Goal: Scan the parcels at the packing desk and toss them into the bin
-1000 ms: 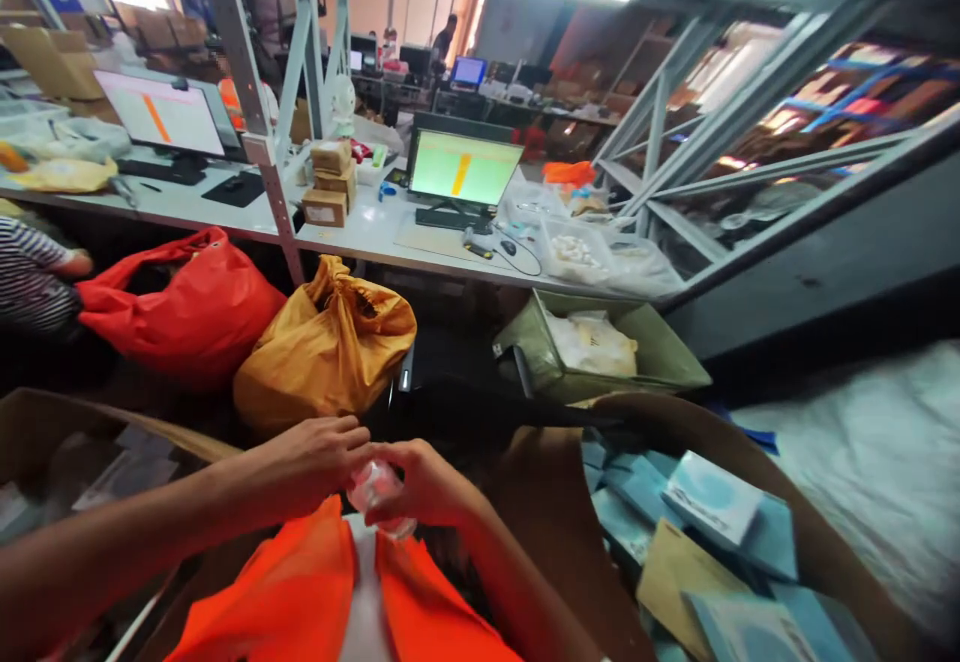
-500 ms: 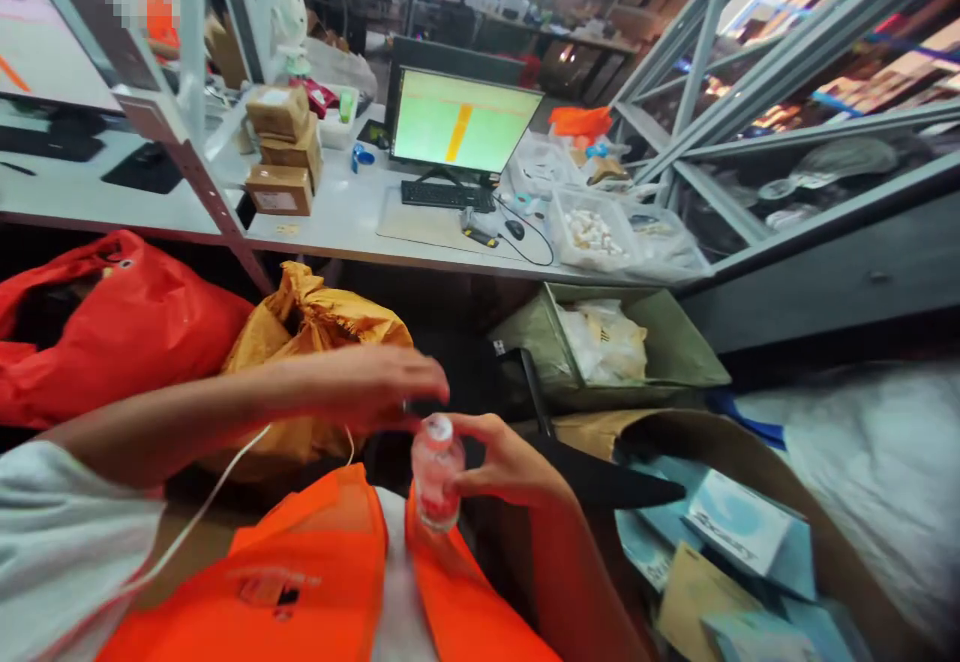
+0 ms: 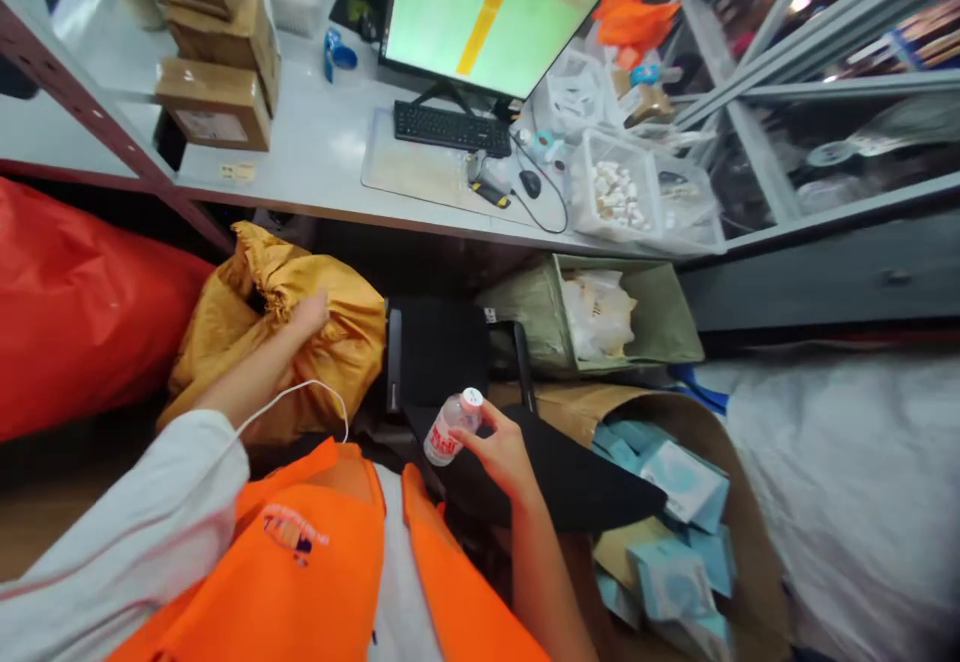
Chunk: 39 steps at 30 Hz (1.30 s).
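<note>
My right hand (image 3: 496, 447) holds a small clear plastic bottle (image 3: 442, 434) near its top, fingers and thumb around it. Red lettering marks the bottle, and a white-topped cap (image 3: 471, 399) sits on it. The bottle leans a little, above the black chair (image 3: 442, 342). Further left, my left hand (image 3: 309, 316) is stretched forward with curled fingers, in front of the gathered neck of a yellow sack (image 3: 345, 292). Whether it grips the sack or anything else is hidden from this angle.
Ahead stands a white desk (image 3: 315, 167) with a monitor (image 3: 487, 12), keyboard (image 3: 450, 129) and stacked cardboard boxes (image 3: 214, 107). A red bag (image 3: 82, 312) lies left. On the right are a green bin (image 3: 660, 312) and a large carton (image 3: 742, 502) holding light-blue boxes.
My left hand has moved from beside the bottle cap out to the left, over the yellow sack. The bottle stays in my right hand and now tilts. The view has dipped and come closer.
</note>
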Each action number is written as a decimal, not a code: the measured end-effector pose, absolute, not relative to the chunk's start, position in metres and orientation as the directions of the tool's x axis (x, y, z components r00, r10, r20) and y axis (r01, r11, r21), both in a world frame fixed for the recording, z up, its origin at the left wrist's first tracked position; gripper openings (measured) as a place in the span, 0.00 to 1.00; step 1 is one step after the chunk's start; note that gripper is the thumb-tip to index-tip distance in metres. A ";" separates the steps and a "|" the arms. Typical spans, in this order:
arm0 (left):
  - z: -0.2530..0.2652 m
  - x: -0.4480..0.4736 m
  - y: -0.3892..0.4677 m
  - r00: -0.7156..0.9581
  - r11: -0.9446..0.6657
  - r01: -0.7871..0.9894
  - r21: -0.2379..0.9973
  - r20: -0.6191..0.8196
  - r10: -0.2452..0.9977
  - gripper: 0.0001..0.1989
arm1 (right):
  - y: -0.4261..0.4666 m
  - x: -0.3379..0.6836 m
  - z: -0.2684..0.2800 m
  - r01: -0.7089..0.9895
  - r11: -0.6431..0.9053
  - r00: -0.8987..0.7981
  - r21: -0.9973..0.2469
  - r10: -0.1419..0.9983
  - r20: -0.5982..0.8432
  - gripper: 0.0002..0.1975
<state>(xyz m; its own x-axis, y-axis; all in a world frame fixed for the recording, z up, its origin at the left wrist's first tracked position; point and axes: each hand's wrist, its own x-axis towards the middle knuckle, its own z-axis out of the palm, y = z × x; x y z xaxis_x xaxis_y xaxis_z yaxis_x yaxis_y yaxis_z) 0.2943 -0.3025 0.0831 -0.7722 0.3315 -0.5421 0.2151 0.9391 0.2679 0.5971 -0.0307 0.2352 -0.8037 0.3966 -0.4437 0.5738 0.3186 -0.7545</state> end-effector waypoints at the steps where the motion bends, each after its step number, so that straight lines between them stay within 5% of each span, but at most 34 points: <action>1: 0.088 0.283 -0.321 -0.775 0.942 0.240 0.233 -0.539 0.331 0.18 | -0.029 0.595 0.232 0.574 0.315 -0.803 -0.756 0.396 -0.445 0.32; 8: 0.148 0.244 -0.446 -0.787 0.916 0.386 0.109 -0.479 0.388 0.08 | -0.032 0.583 0.206 0.568 0.291 -0.806 -0.770 0.383 -0.451 0.35; 15: 0.173 0.214 -0.510 -0.821 0.944 0.328 0.035 -0.483 0.303 0.05 | -0.033 0.594 0.167 0.591 0.254 -0.761 -0.766 0.490 -0.425 0.36; 22: 0.155 0.224 -0.482 -0.787 0.903 0.394 0.169 -0.446 0.427 0.05 | -0.033 0.606 0.131 0.619 0.232 -0.664 -0.751 0.664 -0.343 0.42; 29: 0.145 0.271 -0.443 -0.797 0.901 0.343 0.267 -0.425 0.429 0.07 | -0.035 0.611 0.116 0.735 0.244 -0.485 -0.633 0.841 -0.239 0.38; 39: 0.116 0.243 -0.475 -0.868 0.912 0.253 0.323 -0.340 0.362 0.10 | 0.002 0.606 0.112 0.692 0.207 -0.401 -0.692 0.907 -0.130 0.29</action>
